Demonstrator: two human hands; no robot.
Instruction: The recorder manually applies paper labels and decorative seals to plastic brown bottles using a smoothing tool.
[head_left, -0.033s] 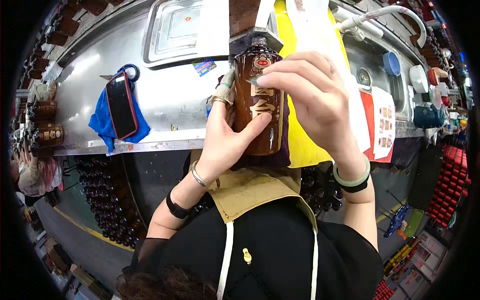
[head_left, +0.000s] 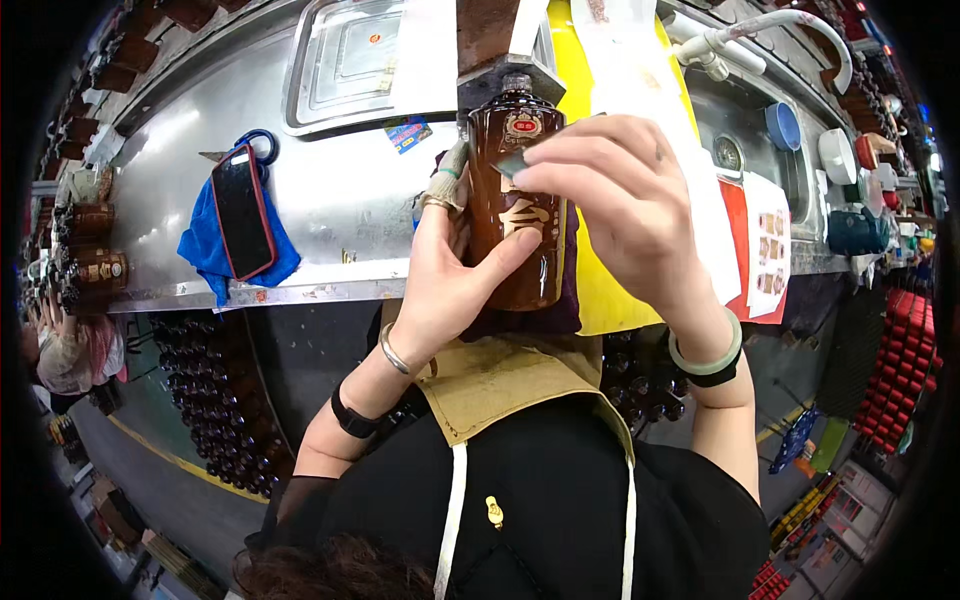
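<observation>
Left grip [head_left: 450, 290] clasped round bottle [head_left: 492, 215], thumb on its front; neck points away from wearer. Right grip [head_left: 640, 210] pinching thin piece [head_left: 510, 164] at bottle's front; contact unclear. Yellow sheet [head_left: 605, 295] just right of bottle. Left of bottle, on counter [head_left: 345, 190], well apart: phone [head_left: 243, 215] over blue cloth [head_left: 203, 242].

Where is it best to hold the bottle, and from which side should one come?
Probably hold the bottle by its lower body, coming from the left, as the left hand does with its thumb across the front. The body is broad there, and the right hand covers part of the upper right front. The narrow neck, pointing away, offers less grip.
</observation>
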